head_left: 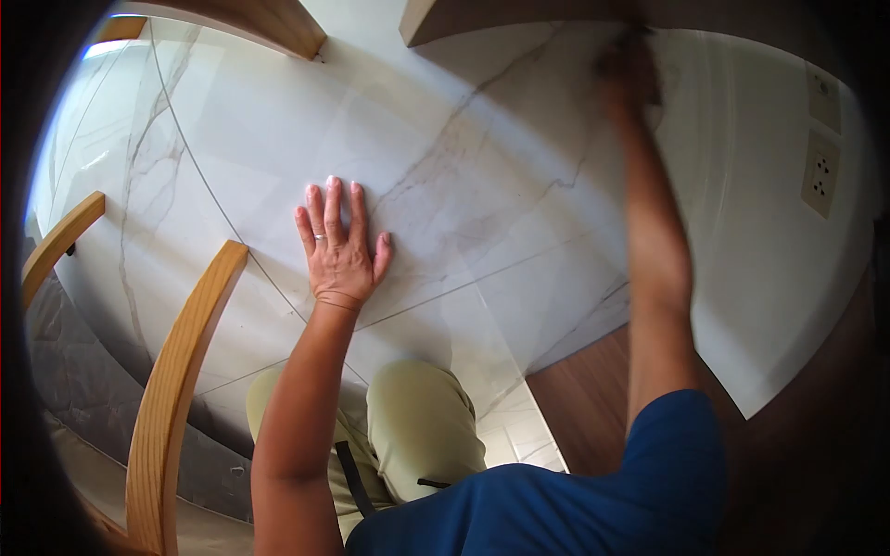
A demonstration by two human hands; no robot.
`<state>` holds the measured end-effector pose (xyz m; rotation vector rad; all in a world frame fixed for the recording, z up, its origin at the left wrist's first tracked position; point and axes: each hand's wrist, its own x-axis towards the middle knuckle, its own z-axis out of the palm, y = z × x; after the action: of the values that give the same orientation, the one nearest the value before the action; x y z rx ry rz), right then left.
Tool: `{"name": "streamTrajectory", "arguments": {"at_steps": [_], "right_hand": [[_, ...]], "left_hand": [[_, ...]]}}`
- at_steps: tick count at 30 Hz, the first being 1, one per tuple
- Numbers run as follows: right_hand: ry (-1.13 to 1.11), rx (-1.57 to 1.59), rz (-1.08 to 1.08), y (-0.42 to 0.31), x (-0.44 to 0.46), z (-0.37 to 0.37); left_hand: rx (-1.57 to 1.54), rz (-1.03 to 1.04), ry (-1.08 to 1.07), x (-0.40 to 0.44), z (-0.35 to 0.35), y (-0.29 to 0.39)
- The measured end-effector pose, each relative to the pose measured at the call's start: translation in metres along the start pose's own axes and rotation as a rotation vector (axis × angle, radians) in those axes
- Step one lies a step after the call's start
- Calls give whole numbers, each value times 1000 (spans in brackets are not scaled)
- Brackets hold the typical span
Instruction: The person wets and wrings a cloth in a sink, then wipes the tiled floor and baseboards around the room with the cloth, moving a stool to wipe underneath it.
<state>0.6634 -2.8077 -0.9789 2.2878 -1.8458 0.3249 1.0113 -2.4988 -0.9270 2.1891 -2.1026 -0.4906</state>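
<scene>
My left hand [340,243] lies flat on the marbled tile floor [482,213], fingers spread and a ring on one finger. Nothing is held in it. My right arm stretches far forward to the upper right, where my right hand [630,69] is near the floor beneath a dark overhanging edge [593,13]. That hand is blurred and in shadow. Something dark shows around its fingers, but I cannot make out what it is.
Curved wooden legs [185,389] stand at the left, with another wooden piece [269,23] at the top. A white wall [760,213] with a socket [820,174] runs along the right. A brown wooden panel [593,398] lies near my right arm. My knees [417,417] are below.
</scene>
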Motion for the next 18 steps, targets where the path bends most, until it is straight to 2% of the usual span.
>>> {"name": "streamTrajectory", "arguments": {"at_steps": [1,2,3,4,6,7,9,11,13,14,15,16,18], "right_hand": [[116,18,-199,-36,-16,4],[92,99,-160,-97,-34,-27],[-27,122,-74,-144,-45,-45],[-138,243,-179,-173,-66,-54],[-296,234,-363,-228,-120,-77],[-362,395,-435,-237,-130,-87],[-267,501,-504,-221,-122,-81],[-142,500,-339,-165,-80,-60],[-11,370,-178,-82,-38,-29],[-53,486,174,-61,-9,-38],[-324,665,683,-83,22,-101],[-324,660,683,-84,12,-88],[-61,218,141,-87,-29,-30]], "left_hand": [[-9,6,-6,0,1,1],[-4,4,-3,0,1,1],[3,0,6,0,0,0],[8,-1,-2,0,-1,0],[8,6,1,1,0,1],[14,2,12,0,-1,0],[11,4,11,3,0,3],[13,16,33,1,0,1],[17,11,18,2,0,0],[21,6,7,1,0,0],[21,3,-2,0,0,0],[14,1,-4,1,0,1],[-2,4,2,0,2,2]]}}
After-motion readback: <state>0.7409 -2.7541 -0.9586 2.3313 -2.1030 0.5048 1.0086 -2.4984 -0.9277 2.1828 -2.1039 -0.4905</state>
